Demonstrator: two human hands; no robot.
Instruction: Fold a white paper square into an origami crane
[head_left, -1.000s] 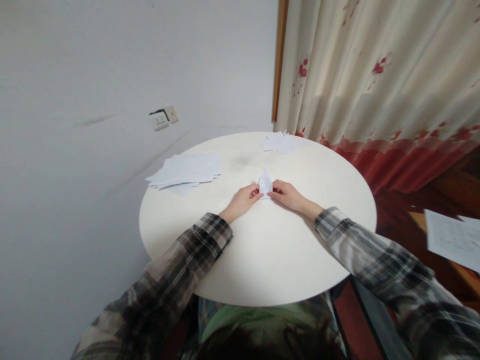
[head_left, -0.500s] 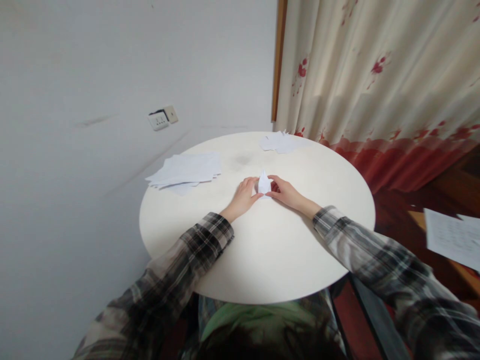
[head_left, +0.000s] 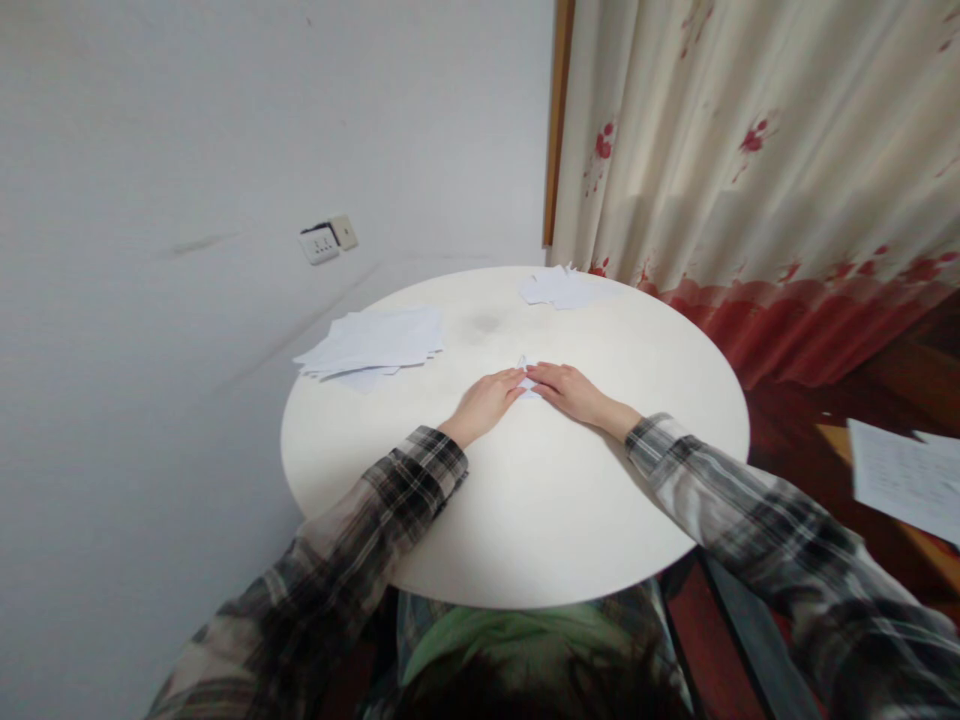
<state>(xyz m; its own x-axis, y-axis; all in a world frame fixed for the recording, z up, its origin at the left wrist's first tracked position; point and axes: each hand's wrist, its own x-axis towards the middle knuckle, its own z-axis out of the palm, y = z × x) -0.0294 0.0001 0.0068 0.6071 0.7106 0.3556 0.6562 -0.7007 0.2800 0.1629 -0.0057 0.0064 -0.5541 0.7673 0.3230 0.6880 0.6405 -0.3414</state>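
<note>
A small folded piece of white paper lies on the round white table, its narrow pointed tip showing beyond my fingers. From the left, my left hand has its fingers and thumb closed on the paper's edge. My right hand does the same from the right, fingers together over the top and thumb nearer me. The fingertips of both hands almost meet above the paper and cover most of it.
A stack of white paper sheets rests at the table's left. Smaller white paper pieces are at the far edge. Beyond the right side are printed sheets on a wooden surface. A wall socket and a patterned curtain stand behind.
The folded paper stood up more visibly between my hands before. Now my fingers have come inward and down over it, pressing it lower, and only its tip and near part show.
</note>
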